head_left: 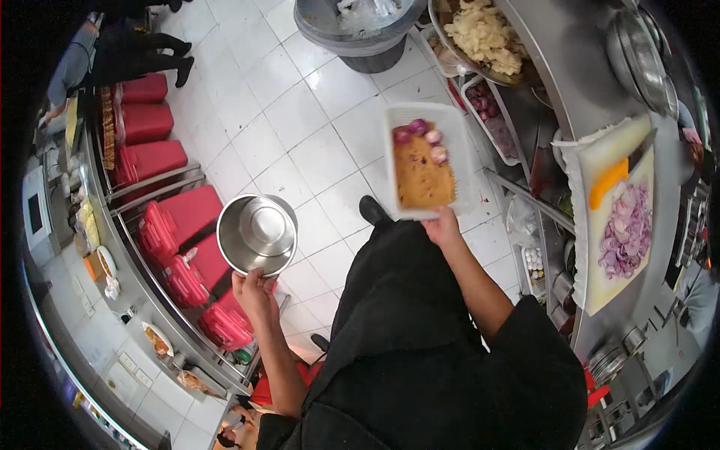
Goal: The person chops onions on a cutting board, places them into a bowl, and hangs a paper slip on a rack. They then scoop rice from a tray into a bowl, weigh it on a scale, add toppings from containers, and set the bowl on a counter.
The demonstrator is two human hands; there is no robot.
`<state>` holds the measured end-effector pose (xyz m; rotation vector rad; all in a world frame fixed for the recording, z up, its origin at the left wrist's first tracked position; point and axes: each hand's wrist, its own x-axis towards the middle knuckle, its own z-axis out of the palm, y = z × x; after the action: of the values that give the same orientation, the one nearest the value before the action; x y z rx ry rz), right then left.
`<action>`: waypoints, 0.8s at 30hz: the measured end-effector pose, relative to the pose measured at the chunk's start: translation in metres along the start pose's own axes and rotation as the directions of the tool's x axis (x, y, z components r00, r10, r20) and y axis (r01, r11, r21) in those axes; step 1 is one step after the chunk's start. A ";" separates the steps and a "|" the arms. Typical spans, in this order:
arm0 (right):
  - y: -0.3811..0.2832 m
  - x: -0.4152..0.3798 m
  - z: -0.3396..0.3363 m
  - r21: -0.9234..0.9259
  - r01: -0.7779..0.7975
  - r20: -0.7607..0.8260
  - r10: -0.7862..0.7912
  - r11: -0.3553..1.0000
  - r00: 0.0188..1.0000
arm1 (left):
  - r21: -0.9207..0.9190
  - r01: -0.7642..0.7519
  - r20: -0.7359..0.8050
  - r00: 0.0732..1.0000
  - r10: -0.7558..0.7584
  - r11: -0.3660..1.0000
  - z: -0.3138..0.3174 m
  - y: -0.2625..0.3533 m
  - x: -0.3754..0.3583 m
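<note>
My left hand (256,297) grips the rim of a round stainless steel pot (234,251), tilted so that its bare inside shows. In my right hand (444,228) is the near edge of a clear plastic tub (462,169). Several red onions (418,126) lie at the tub's far end, and a brown layer (422,180) with dark specks covers its bottom. Both things are held out over the tiled floor, apart from each other. The fingers under the tub are partly hidden.
On the right, a steel counter (551,67) carries a cutting board with chopped red onion (626,229) and an orange-handled tool (607,184). A lined bin (360,45) stands ahead. Red lidded containers (191,210) line the left shelf. Another person (124,56) is at far left.
</note>
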<state>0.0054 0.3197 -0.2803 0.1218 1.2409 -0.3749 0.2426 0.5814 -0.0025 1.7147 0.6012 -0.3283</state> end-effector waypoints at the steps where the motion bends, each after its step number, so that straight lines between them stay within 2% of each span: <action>1: -0.004 0.029 0.003 0.109 0.037 -0.039 -0.033 0.993 0.999 | 0.013 0.028 -0.003 1.000 -0.027 1.000 0.004 -0.002 -0.001; 2: -0.012 0.065 -0.006 0.114 0.045 -0.100 -0.033 0.992 0.994 | 0.032 0.057 -0.006 0.998 -0.057 0.998 0.009 -0.004 -0.003; 3: -0.021 0.089 -0.004 0.136 0.117 -0.068 -0.109 0.984 0.992 | 0.024 0.063 0.003 0.998 -0.063 0.998 0.019 -0.004 -0.008; 4: -0.035 0.110 0.005 0.251 0.139 -0.163 -0.099 0.958 0.982 | 0.041 0.076 0.006 0.997 -0.076 0.996 0.023 -0.010 -0.009; 5: -0.045 0.152 -0.004 0.164 0.241 -0.214 -0.204 0.957 0.955 | 0.058 0.089 0.010 0.996 -0.090 0.994 0.024 -0.015 -0.008; 6: -0.065 0.182 -0.004 0.301 0.212 -0.269 -0.130 0.930 0.954 | 0.077 0.101 0.012 0.995 -0.103 0.992 0.028 -0.020 -0.009; 7: -0.083 0.186 0.015 0.287 0.259 -0.255 -0.187 0.922 0.949 | 0.075 0.117 0.010 0.993 -0.118 0.990 0.039 -0.019 -0.014; 9: -0.119 0.202 0.036 0.481 0.246 -0.117 -0.216 0.841 0.969 | 0.092 0.140 0.036 0.989 -0.144 0.986 0.041 -0.028 -0.013; 11: -0.149 0.216 0.050 0.613 0.168 0.040 -0.242 0.772 0.969 | 0.130 0.161 0.045 0.985 -0.169 0.978 0.049 -0.036 -0.014; 14: -0.163 0.218 0.069 0.633 0.244 -0.011 -0.307 0.735 0.952 | 0.170 0.150 0.082 0.983 -0.165 0.974 0.067 -0.036 -0.021; 15: -0.170 0.242 0.054 0.602 0.186 0.094 -0.301 0.776 0.949 | 0.225 0.165 0.046 0.983 -0.180 0.960 0.072 -0.037 -0.021; 19: -0.187 0.246 0.070 0.517 0.214 0.049 -0.279 0.829 0.959 | 0.248 0.176 0.097 0.974 -0.205 0.953 0.093 -0.034 -0.022; 22: -0.177 0.222 0.081 0.333 0.272 -0.004 -0.287 0.903 0.958 | 0.297 0.171 0.131 0.967 -0.217 0.940 0.096 -0.040 -0.020; 24: -0.176 0.251 0.049 0.362 0.010 0.061 -0.034 0.932 0.998 | 0.351 0.135 0.204 0.955 -0.217 0.927 0.086 -0.042 -0.013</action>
<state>0.0576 0.0879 -0.4803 0.4087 1.0982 -0.6208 0.2168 0.5009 -0.0501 1.9091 0.5441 -0.7946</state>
